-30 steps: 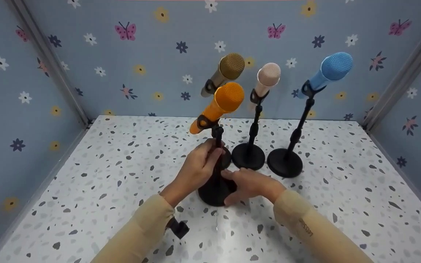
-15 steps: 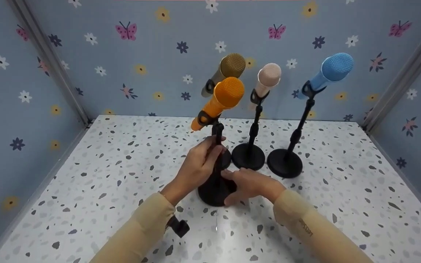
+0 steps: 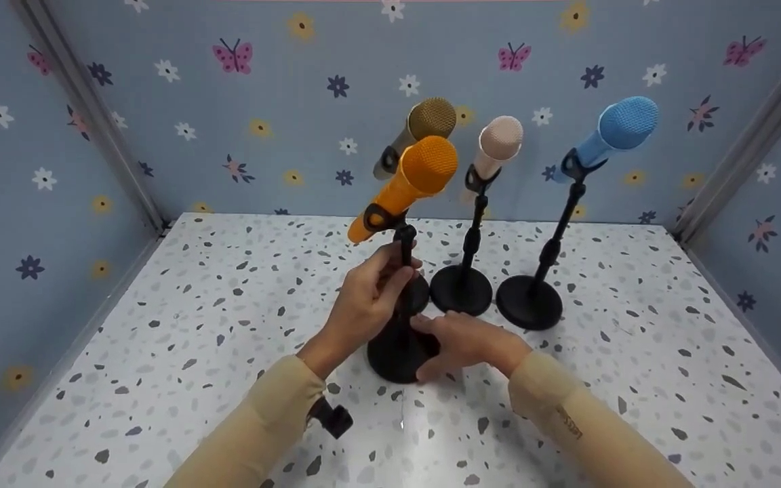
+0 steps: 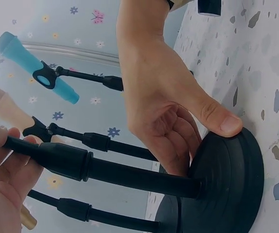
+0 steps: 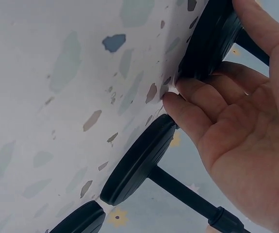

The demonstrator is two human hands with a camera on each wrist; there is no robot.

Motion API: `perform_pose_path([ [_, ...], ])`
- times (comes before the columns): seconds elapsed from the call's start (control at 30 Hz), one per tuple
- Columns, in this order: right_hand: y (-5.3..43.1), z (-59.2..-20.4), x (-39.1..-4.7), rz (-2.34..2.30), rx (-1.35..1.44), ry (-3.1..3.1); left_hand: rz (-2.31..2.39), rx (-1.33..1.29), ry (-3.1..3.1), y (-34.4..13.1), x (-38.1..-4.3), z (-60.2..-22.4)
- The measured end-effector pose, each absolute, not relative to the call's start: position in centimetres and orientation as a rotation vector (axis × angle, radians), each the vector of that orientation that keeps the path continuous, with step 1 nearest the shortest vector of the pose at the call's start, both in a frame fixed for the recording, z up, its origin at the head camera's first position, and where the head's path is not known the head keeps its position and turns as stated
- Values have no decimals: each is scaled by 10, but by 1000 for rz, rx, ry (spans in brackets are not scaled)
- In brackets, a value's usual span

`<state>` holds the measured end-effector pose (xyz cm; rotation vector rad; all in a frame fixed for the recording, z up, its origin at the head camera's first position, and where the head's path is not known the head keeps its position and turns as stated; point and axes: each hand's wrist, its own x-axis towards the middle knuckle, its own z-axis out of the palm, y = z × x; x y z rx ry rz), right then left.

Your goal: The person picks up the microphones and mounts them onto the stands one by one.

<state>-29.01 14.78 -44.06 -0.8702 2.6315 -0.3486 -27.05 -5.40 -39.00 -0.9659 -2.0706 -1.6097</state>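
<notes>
An orange microphone (image 3: 424, 169) sits tilted in the clip of a black microphone stand (image 4: 139, 177), nearest to me. My left hand (image 3: 363, 295) grips the upper pole of this stand, thumb on the near side and fingers behind. Low down, my right hand (image 3: 468, 342) holds the round base (image 3: 390, 359) by its right side. In the left wrist view the right thumb lies on the base's edge, and the curled fingers are partly hidden behind the pole. The right wrist view shows those fingers at the underside rim of the base.
Behind stand a brown-gold microphone (image 3: 433, 118), a pale pink microphone (image 3: 500, 139) and a blue microphone (image 3: 626, 123), each on a black stand. The gold one's base is partly covered by my left hand. Flower-patterned panels (image 3: 262, 81) enclose the speckled tabletop (image 3: 228, 305).
The orange microphone has risen, and my left hand has slid slightly upward with the upper pole. The base and my right hand have stayed in place.
</notes>
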Motion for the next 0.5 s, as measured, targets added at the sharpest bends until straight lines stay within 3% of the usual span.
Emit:
perform_pose_path([
  [0.5,149,-441,-291,-359,-895,2643,-1742,-893,-2056,-52,-275,-384],
])
